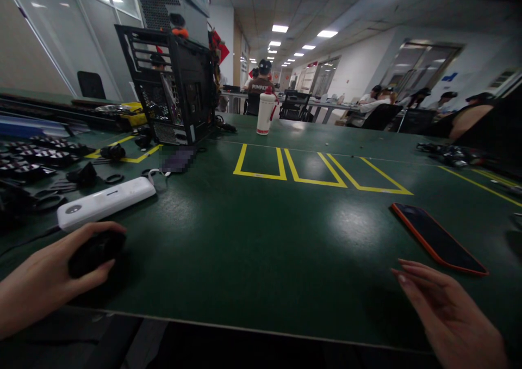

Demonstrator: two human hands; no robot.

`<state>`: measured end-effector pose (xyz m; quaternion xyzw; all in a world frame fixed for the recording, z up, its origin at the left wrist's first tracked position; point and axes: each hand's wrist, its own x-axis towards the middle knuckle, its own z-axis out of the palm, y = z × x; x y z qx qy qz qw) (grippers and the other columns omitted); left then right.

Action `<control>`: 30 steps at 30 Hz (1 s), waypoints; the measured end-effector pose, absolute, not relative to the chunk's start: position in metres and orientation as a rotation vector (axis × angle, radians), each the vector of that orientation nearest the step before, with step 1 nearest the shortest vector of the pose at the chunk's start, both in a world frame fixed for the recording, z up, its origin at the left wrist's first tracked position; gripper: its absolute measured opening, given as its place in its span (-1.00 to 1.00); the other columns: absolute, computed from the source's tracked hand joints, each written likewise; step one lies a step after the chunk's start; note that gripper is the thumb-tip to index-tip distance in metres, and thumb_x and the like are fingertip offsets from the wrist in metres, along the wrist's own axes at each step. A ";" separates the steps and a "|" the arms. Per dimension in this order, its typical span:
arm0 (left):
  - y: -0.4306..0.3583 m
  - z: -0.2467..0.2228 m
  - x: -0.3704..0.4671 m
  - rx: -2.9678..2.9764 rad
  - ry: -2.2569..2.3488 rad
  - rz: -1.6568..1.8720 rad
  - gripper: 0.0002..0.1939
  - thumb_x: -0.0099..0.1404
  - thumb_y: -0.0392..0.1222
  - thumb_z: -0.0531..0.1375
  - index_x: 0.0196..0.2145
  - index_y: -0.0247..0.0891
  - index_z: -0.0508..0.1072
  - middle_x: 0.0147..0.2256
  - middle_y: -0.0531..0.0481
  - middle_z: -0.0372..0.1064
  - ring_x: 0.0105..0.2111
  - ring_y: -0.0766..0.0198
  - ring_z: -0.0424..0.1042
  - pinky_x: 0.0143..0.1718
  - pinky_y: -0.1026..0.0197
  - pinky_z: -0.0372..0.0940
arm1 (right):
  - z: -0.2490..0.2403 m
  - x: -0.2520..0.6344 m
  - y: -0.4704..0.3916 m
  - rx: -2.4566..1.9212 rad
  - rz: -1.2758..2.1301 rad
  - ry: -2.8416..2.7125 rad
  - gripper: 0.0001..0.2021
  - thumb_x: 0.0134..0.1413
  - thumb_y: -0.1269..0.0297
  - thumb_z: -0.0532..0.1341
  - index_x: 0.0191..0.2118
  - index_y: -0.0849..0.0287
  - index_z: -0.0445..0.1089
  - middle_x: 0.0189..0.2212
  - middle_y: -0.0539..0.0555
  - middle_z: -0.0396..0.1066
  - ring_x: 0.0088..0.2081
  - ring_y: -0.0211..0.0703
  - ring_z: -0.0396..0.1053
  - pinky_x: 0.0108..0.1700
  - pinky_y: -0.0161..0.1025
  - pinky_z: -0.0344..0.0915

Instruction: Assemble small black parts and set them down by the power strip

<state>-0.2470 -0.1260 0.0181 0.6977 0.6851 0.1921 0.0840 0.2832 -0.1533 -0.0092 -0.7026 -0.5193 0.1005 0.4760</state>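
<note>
At the lower left, my left hand [53,271] grips a black rounded object [97,252] between thumb and fingers, over the green table [253,249]. My right hand [452,314] is at the lower right, near the table's front edge, with nothing visible in it; a small gap shows between thumb and fingers. Just beyond it lies a phone in an orange case [440,237], dark screen up. A white power strip [108,199] lies beyond my left hand.
An open black computer case [191,92] stands at the back left, beside scattered black parts [84,174]. A white bottle [266,113] stands at the back. Yellow tape [261,175] outlines areas mid-table. Cables [452,154] lie at the right. Several people sit farther off.
</note>
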 end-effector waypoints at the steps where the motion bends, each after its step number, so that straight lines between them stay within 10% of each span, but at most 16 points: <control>1: -0.125 0.023 -0.232 2.088 2.021 0.574 -0.62 0.06 -0.01 0.08 -0.12 0.11 0.14 -0.21 0.31 0.28 -0.22 0.19 0.31 -0.20 0.15 0.19 | -0.007 0.281 -0.151 -1.716 0.272 -1.346 -0.69 -0.17 0.04 0.17 -0.25 0.02 0.29 -0.23 0.11 0.36 -0.22 0.02 0.37 -0.08 0.04 0.29; 10: -0.065 0.054 -0.078 2.479 1.294 0.653 -0.55 0.02 -0.21 0.12 -0.09 -0.15 0.15 -0.14 0.04 0.23 -0.22 0.25 0.30 -0.19 0.21 0.22 | 0.050 0.194 -0.105 -1.303 0.659 -2.102 -0.79 -0.01 0.27 0.11 -0.20 0.12 0.32 -0.24 0.07 0.34 -0.22 -0.18 0.36 -0.17 -0.19 0.35; 30: 0.019 0.017 0.001 2.465 0.871 0.984 -0.22 -0.05 -0.22 0.23 0.09 -0.20 -0.06 0.01 -0.14 0.11 0.00 0.08 0.16 0.00 0.01 0.12 | 0.021 0.173 0.003 -1.064 1.114 -1.710 -0.67 -0.14 0.36 0.21 -0.15 0.17 0.24 -0.17 0.09 0.32 -0.20 -0.19 0.36 -0.09 -0.13 0.29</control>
